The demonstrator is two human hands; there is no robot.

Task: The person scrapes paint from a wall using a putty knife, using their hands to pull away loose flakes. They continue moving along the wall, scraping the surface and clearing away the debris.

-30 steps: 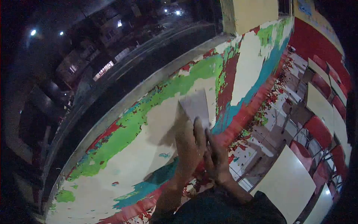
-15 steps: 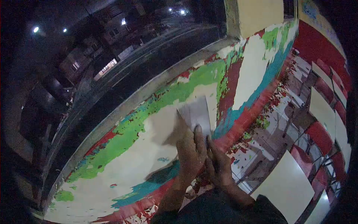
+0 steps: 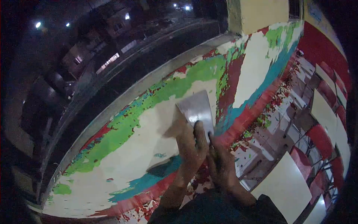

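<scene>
A wide metal scraper (image 3: 195,108) lies with its blade against the painted wall (image 3: 149,127), just below the green paint band. My left hand (image 3: 191,143) is closed on the scraper, its fingers along the lower part of the blade. Close beside it on the right, my right hand (image 3: 223,164) is closed round the handle end, which the hands mostly hide. Patches of green, teal and red paint remain around bare cream areas of the wall.
Paint flakes (image 3: 268,112) litter the floor along the wall's foot. White tables (image 3: 287,186) and red chairs (image 3: 320,140) stand at the right. A yellow pillar (image 3: 264,15) rises at the top. Beyond the wall's ledge (image 3: 149,82) lies a dark street with lights.
The scraper blade has turned slightly and shows more sharply, with its far edge a little higher in view. Both hands stay together on it. The whole view has shifted slightly.
</scene>
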